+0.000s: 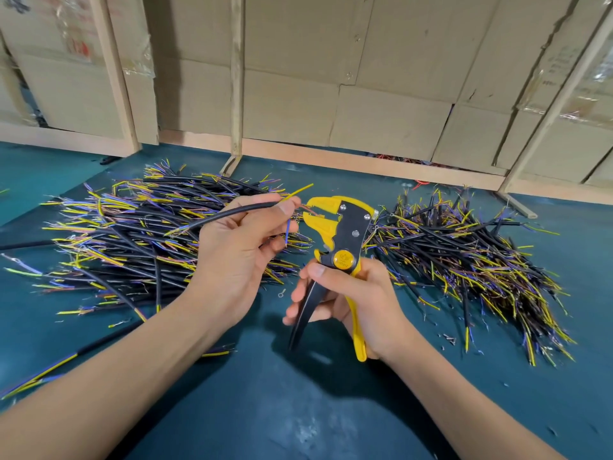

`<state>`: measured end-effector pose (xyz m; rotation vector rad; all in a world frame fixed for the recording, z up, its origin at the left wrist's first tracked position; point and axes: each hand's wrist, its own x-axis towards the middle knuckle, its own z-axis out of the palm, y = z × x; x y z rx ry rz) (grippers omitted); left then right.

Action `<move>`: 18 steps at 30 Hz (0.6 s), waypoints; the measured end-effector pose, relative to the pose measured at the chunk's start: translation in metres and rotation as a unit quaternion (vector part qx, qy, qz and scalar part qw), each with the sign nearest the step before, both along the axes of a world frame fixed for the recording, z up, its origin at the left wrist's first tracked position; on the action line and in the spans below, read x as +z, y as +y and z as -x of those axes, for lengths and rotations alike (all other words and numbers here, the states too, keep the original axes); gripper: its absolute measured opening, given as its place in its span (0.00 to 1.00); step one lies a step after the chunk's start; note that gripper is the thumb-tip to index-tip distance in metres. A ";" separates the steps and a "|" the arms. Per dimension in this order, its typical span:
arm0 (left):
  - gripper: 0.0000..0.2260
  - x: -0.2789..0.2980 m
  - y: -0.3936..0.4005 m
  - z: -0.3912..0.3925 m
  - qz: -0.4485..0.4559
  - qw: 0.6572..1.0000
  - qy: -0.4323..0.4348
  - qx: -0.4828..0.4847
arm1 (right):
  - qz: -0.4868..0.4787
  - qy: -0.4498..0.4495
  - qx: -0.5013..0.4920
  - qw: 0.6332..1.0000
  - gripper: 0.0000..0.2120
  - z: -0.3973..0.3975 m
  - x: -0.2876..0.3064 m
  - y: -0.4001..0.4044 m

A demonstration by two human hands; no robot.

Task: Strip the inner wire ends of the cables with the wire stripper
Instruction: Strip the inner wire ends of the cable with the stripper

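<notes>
Black cable [232,212] pinched in left hand [238,247]; right hand [358,300] grips wire stripper [341,234].

left hand [232,247] pinches cable [229,214] | right hand [358,300] holds wire stripper [341,234]

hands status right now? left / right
Left hand: fingers pinch a black cable near its end, inner wires fanned out.
Right hand: fingers curled round the handles of the stripper, handles spread apart.
</notes>
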<state>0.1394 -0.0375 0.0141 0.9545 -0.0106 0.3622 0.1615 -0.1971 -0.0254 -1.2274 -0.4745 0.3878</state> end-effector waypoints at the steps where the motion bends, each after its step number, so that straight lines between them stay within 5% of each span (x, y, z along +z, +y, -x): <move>1: 0.07 -0.001 -0.001 0.000 -0.013 1.000 -0.004 0.011 | -0.001 0.001 -0.001 1.000 0.11 0.000 0.000 0.000; 7: 0.09 -0.007 -0.006 0.000 -0.113 0.985 -0.053 0.118 | 0.009 -0.013 -0.017 1.000 0.09 0.000 0.001 0.001; 18: 0.06 -0.010 -0.007 0.001 -0.150 0.967 -0.092 0.185 | 0.027 -0.024 -0.038 0.999 0.07 0.000 0.001 0.001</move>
